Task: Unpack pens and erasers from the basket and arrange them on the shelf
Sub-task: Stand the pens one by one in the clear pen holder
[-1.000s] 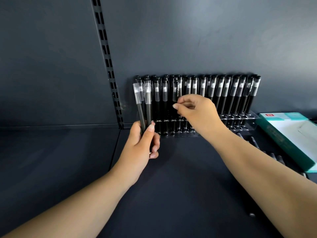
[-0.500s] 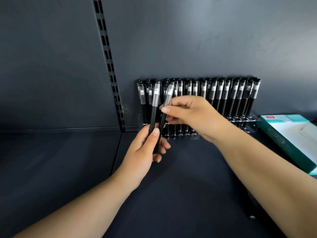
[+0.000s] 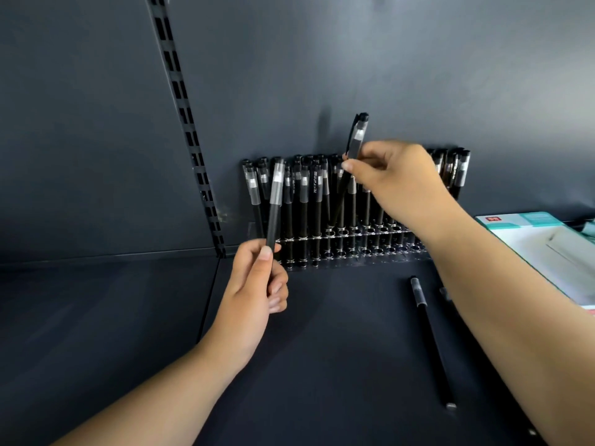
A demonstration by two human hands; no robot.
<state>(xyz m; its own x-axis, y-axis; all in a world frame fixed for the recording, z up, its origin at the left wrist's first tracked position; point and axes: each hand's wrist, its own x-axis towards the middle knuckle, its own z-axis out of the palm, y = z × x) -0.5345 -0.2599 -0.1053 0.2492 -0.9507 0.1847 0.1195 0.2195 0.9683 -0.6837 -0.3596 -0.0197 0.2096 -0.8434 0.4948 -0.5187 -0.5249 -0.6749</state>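
A clear pen rack (image 3: pixel 341 235) stands against the back wall of the dark shelf (image 3: pixel 338 342), holding several upright black pens with clear caps. My left hand (image 3: pixel 254 304) grips one black pen (image 3: pixel 275 201) by its lower end, held upright in front of the rack's left side. My right hand (image 3: pixel 396 185) pinches a second black pen (image 3: pixel 354 146), tilted, its cap above the row and its tip down near the rack's holes. Another black pen (image 3: pixel 429 339) lies loose on the shelf under my right forearm.
A green and white box (image 3: pixel 544 239) lies open at the right of the shelf. A slotted metal upright (image 3: pixel 190 133) runs down the back wall to the left of the rack. Part of one more loose pen (image 3: pixel 444 292) shows beside my right forearm.
My right hand has taken one pen from my left hand and carried it up and right over the rack. My left hand now holds a single pen.
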